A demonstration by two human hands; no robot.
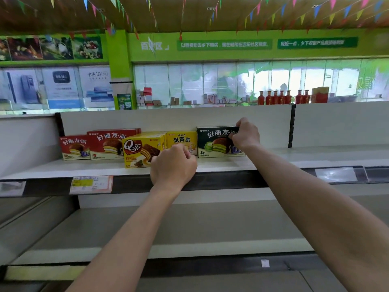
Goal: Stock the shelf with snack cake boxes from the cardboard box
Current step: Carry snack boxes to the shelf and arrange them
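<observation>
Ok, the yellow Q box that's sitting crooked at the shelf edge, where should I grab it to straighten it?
Take the yellow Q box by its two short ends, coming from the front. It stands upright but turned at an angle, forward of the row, so its ends look reachable. The left hand is already at its right end; the right hand grips the green box.

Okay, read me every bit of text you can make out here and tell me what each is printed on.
"好丽友·派": small red box
"好丽友·派": large red box
"Q蒂": tilted yellow box
"蛋黄派": yellow box
"好丽友·派": dark green box, gripped by the right hand
"小米10": poster
Green wall banners, shelf price tag: too blurred.
</observation>
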